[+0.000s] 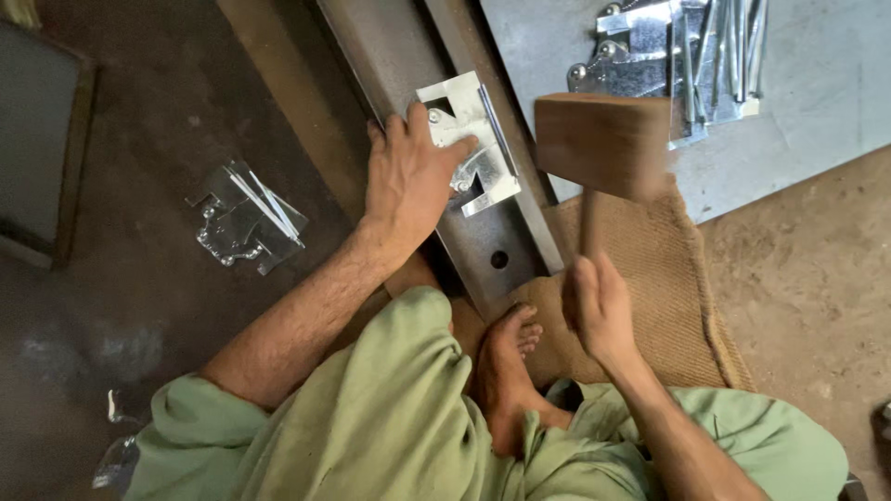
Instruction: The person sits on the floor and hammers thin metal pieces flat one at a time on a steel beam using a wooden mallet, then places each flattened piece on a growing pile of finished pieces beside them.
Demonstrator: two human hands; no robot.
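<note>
The dark packed-earth floor [139, 278] is filling the frame. A long grey steel beam [408, 56] is lying on it, its long axis running from 11 o'clock down to 5 o'clock and ending near the person's bare foot [506, 371]. A coarse brown woven mat [668, 306] is lying at 4 o'clock of the beam, and a pale grey flat sheet [817, 83] is occupying the 1 o'clock corner.

The person, in loose pale green clothing [399, 427], is sitting at 6 o'clock.

A square-headed wooden mallet [603, 144] is being held raised, its head blurred, just at 3 o'clock of the workpiece. The right hand [599, 311] is closed around the lower end of the handle, at 5 o'clock of the workpiece.

The workpiece, a bright cut-out galvanised sheet-metal bracket with a rod along one edge [478, 153], is lying flat on the beam face. Its long axis is following the beam. The left hand [408, 176] is pressing on it from 9 o'clock, fingers spread over its near edge, palm open and flat, not gripping. The left hand is touching the bracket; the right hand is well apart from it, with the mallet head between.

A stack of similar shiny brackets and rods [677, 56] is resting on the sheet at 1 o'clock. A smaller loose pile of brackets [246, 218] is lying on the floor at 9 o'clock.
</note>
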